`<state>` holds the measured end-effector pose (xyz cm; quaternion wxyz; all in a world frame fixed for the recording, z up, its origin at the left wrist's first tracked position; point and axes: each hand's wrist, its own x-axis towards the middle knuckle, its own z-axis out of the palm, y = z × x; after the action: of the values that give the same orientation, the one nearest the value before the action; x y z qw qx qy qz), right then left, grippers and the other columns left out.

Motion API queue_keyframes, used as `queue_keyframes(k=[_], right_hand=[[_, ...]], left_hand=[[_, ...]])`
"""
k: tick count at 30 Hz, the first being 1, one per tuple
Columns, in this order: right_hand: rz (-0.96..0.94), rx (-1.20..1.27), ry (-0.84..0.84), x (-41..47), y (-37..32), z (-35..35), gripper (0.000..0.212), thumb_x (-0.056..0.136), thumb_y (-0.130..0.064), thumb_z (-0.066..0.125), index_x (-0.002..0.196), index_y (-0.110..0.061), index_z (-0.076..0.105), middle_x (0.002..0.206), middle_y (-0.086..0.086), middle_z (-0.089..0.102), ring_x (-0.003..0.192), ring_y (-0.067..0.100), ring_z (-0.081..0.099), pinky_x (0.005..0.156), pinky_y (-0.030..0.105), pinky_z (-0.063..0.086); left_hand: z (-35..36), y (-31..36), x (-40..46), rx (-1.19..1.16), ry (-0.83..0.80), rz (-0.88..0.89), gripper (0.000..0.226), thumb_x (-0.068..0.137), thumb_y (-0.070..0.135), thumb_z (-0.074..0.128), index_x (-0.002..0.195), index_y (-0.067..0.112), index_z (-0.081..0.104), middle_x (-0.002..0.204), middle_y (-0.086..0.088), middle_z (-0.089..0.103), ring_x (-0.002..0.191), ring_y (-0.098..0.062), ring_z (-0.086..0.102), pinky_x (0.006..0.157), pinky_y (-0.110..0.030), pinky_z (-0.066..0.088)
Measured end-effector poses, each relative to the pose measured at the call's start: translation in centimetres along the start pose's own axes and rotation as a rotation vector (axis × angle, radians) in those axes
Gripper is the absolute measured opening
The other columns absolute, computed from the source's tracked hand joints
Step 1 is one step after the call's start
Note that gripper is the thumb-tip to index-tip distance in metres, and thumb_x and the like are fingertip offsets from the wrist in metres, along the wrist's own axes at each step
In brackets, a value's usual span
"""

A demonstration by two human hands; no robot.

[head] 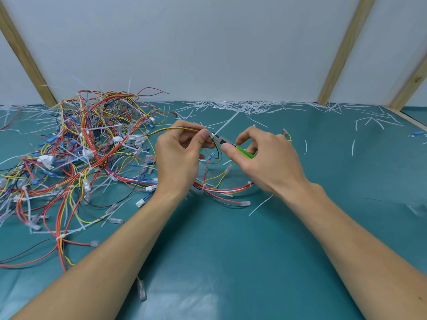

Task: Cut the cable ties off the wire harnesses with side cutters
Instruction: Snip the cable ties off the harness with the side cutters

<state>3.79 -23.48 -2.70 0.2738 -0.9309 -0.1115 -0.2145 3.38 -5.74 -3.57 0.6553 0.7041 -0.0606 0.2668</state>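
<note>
Left hand [182, 148] pinches harness [184, 128]; right hand [265, 158] grips cutters [233, 146].

Hands: two, a left hand [182, 155] and a right hand [265, 162]. Side cutters [233, 147]: one pair, green-handled. Wire harnesses: one large tangled heap [80, 153] at the left, its separate harnesses too intertwined to count; one further harness [221, 188] lying apart beneath the hands. Long uncut cable tie [227, 123] standing out at the cutter tips: one. Cut cable-tie offcuts [254, 107]: too many to count, strewn along the back edge and right side of the surface. Teal surface [231, 250]: one. Wooden struts against the white backdrop: three, one left [25, 58] and two right [342, 51].
</note>
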Motion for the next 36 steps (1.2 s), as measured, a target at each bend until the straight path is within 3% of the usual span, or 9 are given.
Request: queue_keyframes(k=[7,16,25,36], right_hand=[[0.036,0.06,-0.03,0.09,-0.07,0.07,0.064,0.082,-0.091,0.033,0.101,-0.034,0.056,0.06,-0.006,0.065,0.078,0.02,0.063,0.078,0.043,0.052],[0.013,0.121,-0.055,-0.12,-0.02,-0.17,0.063,0.091,-0.081,0.015,0.098,-0.033,0.054,0.058,0.0,0.067,0.069,0.016,0.066,0.075,0.04,0.051],[-0.002,0.113,-0.06,-0.06,0.09,-0.22,0.053,0.094,-0.078,0.011,0.079,-0.037,0.04,0.059,0.002,0.067,0.067,0.02,0.065,0.071,0.041,0.049],[0.001,0.122,-0.07,-0.03,0.04,-0.41,0.056,0.095,-0.077,0.011,0.086,-0.034,0.046,0.06,0.002,0.067,0.068,0.021,0.064,0.074,0.043,0.051]], left_hand=[[0.02,0.13,-0.1,0.001,0.003,-0.002,0.004,0.095,0.009,0.066,0.091,0.008,0.065,0.077,-0.003,0.076,0.076,-0.017,0.076,0.06,-0.03,0.059],[0.04,0.13,-0.07,0.004,0.004,-0.002,0.003,0.095,0.009,0.066,0.092,0.007,0.065,0.077,-0.004,0.076,0.076,-0.017,0.076,0.061,-0.029,0.059],[0.04,0.11,-0.06,-0.001,0.002,-0.001,0.004,0.095,0.009,0.066,0.092,0.009,0.065,0.076,-0.003,0.076,0.076,-0.017,0.076,0.059,-0.027,0.058],[0.04,0.18,-0.11,0.005,-0.001,-0.001,0.006,0.095,0.009,0.066,0.09,0.012,0.065,0.076,-0.002,0.076,0.076,-0.018,0.076,0.06,-0.029,0.059]])
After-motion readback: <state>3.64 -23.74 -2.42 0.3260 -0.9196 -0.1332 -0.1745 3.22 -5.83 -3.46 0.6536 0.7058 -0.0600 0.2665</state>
